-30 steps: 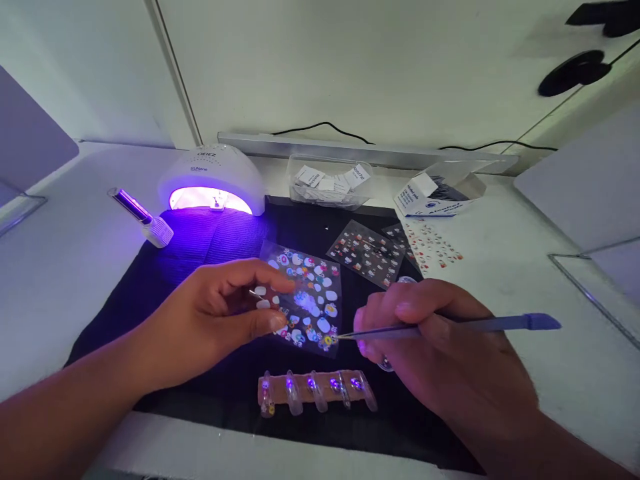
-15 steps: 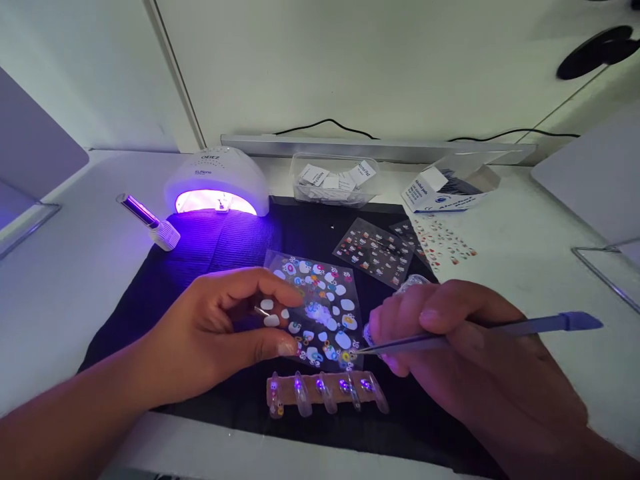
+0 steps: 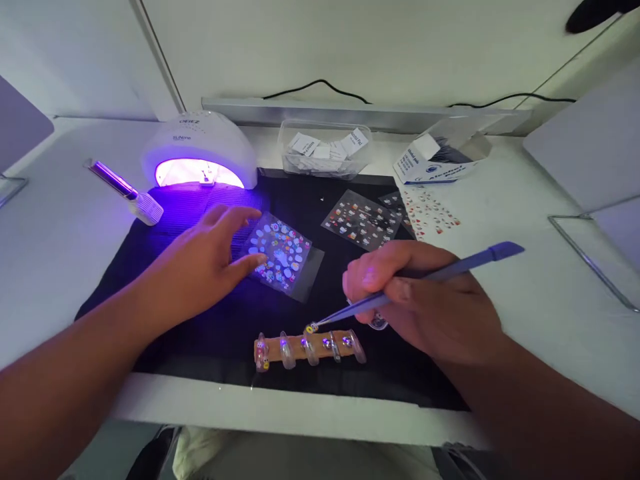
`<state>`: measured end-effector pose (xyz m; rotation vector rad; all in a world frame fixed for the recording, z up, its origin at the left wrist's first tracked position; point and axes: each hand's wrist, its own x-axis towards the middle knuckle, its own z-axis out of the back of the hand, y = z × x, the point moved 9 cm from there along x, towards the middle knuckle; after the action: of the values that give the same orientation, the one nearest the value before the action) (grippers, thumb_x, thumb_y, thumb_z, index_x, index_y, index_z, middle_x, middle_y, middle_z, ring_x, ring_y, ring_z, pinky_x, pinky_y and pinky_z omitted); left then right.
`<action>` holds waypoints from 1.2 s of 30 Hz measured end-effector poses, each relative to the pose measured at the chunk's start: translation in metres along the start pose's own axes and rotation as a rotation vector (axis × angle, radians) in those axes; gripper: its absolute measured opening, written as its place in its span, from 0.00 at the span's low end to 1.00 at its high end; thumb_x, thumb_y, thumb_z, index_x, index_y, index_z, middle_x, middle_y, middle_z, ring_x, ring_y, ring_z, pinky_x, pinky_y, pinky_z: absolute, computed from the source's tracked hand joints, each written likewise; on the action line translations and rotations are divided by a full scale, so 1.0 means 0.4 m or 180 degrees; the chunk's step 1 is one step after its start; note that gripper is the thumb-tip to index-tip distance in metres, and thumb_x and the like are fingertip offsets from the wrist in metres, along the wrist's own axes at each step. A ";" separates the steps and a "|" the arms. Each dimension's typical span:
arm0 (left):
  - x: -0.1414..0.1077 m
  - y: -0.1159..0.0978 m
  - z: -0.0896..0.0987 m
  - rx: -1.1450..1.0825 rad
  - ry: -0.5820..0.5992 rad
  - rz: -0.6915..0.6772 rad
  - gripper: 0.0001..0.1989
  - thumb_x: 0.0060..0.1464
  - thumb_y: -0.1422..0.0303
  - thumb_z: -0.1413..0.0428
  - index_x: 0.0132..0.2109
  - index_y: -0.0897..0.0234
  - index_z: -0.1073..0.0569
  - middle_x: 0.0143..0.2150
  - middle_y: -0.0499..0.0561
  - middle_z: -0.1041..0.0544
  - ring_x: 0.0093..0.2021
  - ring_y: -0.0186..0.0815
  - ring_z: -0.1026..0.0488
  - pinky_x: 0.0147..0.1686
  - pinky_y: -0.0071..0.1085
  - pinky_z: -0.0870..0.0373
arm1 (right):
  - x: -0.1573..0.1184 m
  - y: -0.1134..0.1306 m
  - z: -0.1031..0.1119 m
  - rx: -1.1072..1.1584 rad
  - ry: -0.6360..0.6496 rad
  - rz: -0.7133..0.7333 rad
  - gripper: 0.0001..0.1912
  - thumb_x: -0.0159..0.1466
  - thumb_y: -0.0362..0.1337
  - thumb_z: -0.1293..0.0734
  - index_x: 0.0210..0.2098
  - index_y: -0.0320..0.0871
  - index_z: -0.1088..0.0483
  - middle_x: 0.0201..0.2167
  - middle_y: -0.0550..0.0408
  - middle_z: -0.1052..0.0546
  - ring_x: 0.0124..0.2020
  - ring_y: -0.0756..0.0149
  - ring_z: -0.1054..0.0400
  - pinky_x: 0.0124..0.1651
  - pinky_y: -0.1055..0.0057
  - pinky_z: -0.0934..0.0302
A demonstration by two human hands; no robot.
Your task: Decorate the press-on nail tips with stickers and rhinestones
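Note:
My right hand grips tweezers with a purple-blue handle. At their tip hangs a small yellow cartoon nail sticker, just above the middle of a row of clear nail tips on a tan strip. The leftmost tip bears stickers; several others carry shiny gems. Something clear and shiny shows partly under my right hand. With thumb and index finger spread, my left hand is at the left edge of a sticker sheet, its thumb over the sheet, which lies on the black mat.
A lit UV nail lamp stands at the back left, beside a white-and-purple wand light. Behind the mat are a clear tub of alcohol pads and an open pad box. More sticker sheets lie right of centre.
The sticker sheet, closer and between my left fingers before, now lies farther back and left. My right hand has lifted the yellow sticker off the sheet and brought it over the nail tips.

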<state>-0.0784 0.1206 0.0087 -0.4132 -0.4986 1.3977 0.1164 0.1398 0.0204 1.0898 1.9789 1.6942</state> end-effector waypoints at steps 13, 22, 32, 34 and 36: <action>-0.116 -0.169 -0.088 0.0249 0.1315 -0.1073 0.10 0.53 0.63 0.40 0.41 0.61 0.26 0.38 0.51 0.26 0.39 0.42 0.30 0.38 0.42 0.35 | 0.016 -0.047 -0.017 -0.0109 0.0203 -0.0501 0.06 0.61 0.40 0.26 0.31 0.44 0.23 0.22 0.60 0.26 0.22 0.72 0.33 0.24 0.74 0.39; -0.116 -0.169 -0.116 0.0697 0.1088 -0.1015 0.10 0.53 0.60 0.40 0.32 0.61 0.29 0.32 0.51 0.28 0.37 0.48 0.30 0.36 0.47 0.35 | 0.011 -0.067 -0.043 -0.0100 0.0381 -0.0789 0.03 0.61 0.34 0.28 0.31 0.46 0.25 0.22 0.60 0.29 0.23 0.71 0.36 0.19 0.77 0.39; -0.123 -0.185 -0.117 0.0589 0.1127 -0.1237 0.06 0.56 0.66 0.45 0.32 0.61 0.30 0.33 0.52 0.27 0.37 0.46 0.30 0.35 0.45 0.35 | -0.003 -0.085 -0.051 -0.0277 0.0388 -0.1052 0.03 0.61 0.35 0.30 0.31 0.49 0.27 0.20 0.60 0.30 0.19 0.70 0.38 0.16 0.75 0.39; -0.123 -0.186 -0.118 0.0561 0.1152 -0.1250 0.05 0.56 0.67 0.45 0.32 0.61 0.29 0.33 0.51 0.27 0.37 0.46 0.30 0.35 0.46 0.34 | -0.005 -0.089 -0.053 -0.0269 0.0418 -0.1097 0.02 0.61 0.35 0.30 0.32 0.48 0.27 0.20 0.60 0.30 0.18 0.70 0.38 0.15 0.75 0.39; -0.123 -0.184 -0.119 0.0562 0.1174 -0.1242 0.05 0.56 0.67 0.45 0.32 0.61 0.29 0.34 0.52 0.27 0.37 0.47 0.29 0.36 0.47 0.34 | -0.005 -0.089 -0.057 -0.0273 0.0480 -0.1080 0.02 0.61 0.35 0.30 0.32 0.48 0.27 0.20 0.59 0.30 0.18 0.70 0.37 0.15 0.74 0.39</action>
<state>0.0039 0.0630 0.0057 -0.3945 -0.1396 0.9504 0.0904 0.1222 -0.0079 0.5708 2.0201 1.6961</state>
